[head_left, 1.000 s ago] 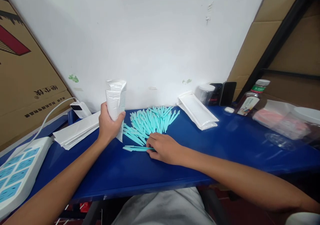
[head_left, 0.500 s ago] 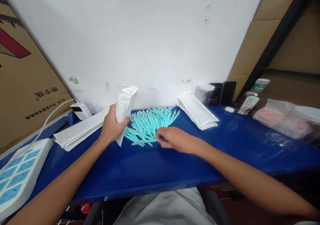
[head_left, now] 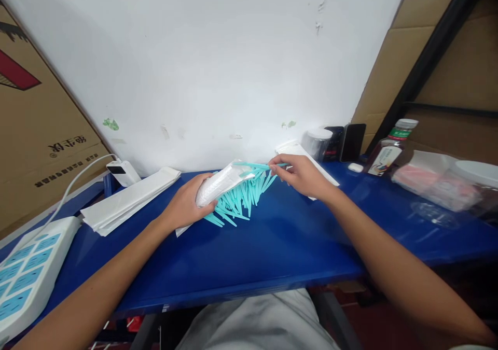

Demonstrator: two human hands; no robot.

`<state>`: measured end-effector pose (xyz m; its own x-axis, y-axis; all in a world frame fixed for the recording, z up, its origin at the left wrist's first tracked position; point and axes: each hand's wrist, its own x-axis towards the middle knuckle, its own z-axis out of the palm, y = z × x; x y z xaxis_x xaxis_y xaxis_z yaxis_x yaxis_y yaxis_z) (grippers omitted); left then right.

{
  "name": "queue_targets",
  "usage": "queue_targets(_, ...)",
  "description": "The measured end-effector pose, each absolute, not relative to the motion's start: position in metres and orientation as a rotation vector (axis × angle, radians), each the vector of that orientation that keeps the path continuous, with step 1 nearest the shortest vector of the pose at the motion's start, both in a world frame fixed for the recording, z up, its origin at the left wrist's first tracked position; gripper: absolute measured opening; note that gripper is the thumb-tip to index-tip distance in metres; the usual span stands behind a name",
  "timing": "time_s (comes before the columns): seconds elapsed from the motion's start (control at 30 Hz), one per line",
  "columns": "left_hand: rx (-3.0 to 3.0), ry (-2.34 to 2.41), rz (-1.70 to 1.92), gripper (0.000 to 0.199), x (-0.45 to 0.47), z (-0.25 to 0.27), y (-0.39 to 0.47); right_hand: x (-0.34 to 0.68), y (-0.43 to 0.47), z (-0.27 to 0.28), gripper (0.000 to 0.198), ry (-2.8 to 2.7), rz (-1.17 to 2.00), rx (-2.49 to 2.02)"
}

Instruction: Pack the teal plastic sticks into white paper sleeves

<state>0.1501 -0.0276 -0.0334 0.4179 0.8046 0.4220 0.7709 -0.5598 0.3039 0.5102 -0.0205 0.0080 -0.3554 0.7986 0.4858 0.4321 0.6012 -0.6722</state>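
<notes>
My left hand (head_left: pixel 190 200) is wrapped round a white plastic packaging bag (head_left: pixel 220 184), tilted so its mouth points to the right. Pinched in my right hand (head_left: pixel 298 172) is a thin turquoise plastic stick (head_left: pixel 259 166), its far end at the bag's mouth; whether it is inside I cannot tell. Another turquoise end shows at the opening. Beneath the bag lies a pile of turquoise sticks (head_left: pixel 243 197), partly hidden by it. A second white bag (head_left: pixel 324 171) lies behind my right hand, which covers part of it.
Folded white bags (head_left: pixel 130 202) lie at the left, beside a white charger (head_left: pixel 123 173) and a power strip (head_left: pixel 35 272). To the right stand a clear jar (head_left: pixel 317 145), dark phones (head_left: pixel 353 142), a bottle (head_left: pixel 392 148) and a pink packet (head_left: pixel 438 184) on the blue table (head_left: pixel 249 262).
My left hand has tipped the bag from upright towards the right. My right hand has lifted the stick from the front of the pile, up and right, to the bag's mouth.
</notes>
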Motion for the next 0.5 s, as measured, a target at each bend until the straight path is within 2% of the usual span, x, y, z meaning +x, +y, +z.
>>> queue_targets(0.5, 2.593, 1.417, 0.856, 0.070, 0.148, -0.034, -0.026, 0.519, -0.018, 0.012, 0.031, -2.126, 0.455, -1.010)
